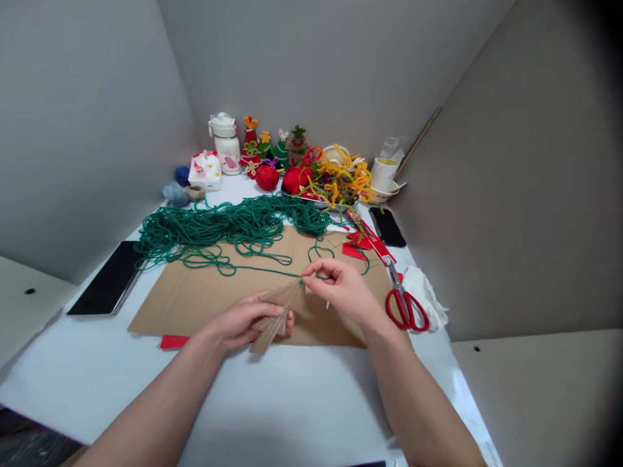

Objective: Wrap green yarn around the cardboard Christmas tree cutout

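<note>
My left hand [263, 319] is closed around a brown cardboard cutout [268, 338] with a pointed top and a narrow strip at the bottom. The cutout is tilted, its tip toward my right hand [339, 285]. There, my right thumb and fingers pinch green yarn [272, 270] at the tip, where a bit of green shows. The strand runs left to a big loose heap of green yarn [219, 224]. Below both hands lies a flat cardboard sheet [195, 298].
Red-handled scissors [407, 310] lie at the right beside a crumpled white tissue [422, 295] and a phone [388, 227]. A black tablet [108, 279] is at the left. Behind stand a white bottle [227, 146], small yarn trees [281, 152] and tangled yellow yarn [345, 176].
</note>
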`<state>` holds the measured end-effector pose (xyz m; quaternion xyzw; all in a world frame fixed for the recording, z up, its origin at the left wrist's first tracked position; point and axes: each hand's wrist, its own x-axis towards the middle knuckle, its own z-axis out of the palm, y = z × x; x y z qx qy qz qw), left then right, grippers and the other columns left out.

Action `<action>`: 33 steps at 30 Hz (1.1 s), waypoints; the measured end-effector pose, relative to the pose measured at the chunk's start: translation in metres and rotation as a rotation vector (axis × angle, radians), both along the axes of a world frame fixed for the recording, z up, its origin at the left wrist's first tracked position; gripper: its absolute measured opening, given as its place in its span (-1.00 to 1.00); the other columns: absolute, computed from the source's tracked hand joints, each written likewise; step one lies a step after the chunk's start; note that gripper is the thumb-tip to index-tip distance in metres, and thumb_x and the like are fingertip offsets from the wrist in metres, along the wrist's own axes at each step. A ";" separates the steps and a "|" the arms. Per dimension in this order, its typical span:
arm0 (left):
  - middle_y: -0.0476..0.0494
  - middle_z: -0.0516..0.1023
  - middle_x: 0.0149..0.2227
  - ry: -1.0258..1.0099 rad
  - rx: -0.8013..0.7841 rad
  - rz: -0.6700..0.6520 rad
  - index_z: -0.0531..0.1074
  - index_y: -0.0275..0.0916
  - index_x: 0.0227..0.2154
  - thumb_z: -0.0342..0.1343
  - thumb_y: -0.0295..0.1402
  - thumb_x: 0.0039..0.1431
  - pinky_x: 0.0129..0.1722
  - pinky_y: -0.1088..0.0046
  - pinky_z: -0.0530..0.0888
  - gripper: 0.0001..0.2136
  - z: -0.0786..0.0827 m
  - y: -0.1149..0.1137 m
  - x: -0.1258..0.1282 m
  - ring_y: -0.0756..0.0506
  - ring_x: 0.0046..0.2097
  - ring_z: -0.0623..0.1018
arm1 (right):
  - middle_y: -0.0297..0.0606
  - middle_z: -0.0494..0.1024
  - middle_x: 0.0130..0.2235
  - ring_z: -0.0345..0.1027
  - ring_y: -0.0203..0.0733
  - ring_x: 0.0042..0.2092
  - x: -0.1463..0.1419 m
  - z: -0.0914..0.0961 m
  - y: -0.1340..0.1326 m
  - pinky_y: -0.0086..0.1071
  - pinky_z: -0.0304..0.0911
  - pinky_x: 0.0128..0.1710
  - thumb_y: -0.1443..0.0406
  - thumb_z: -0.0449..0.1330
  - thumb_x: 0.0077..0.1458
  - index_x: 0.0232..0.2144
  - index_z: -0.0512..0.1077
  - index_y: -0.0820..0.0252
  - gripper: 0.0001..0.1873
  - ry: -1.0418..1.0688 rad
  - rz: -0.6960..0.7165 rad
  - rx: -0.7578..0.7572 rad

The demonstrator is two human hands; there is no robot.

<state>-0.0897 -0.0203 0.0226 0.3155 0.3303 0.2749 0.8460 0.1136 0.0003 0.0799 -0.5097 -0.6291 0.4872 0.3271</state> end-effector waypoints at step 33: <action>-0.03 0.48 -0.37 0.849 0.990 0.536 0.42 -0.17 -0.47 0.12 -0.37 0.00 -0.19 0.42 0.32 -0.98 0.041 -0.008 0.026 -0.08 -0.23 0.45 | -0.46 0.24 -0.57 -0.03 -0.42 -0.57 -0.015 0.001 -0.014 -0.52 -0.12 -0.61 0.26 0.13 -0.06 -0.46 0.38 0.18 -0.89 -0.064 -0.014 0.017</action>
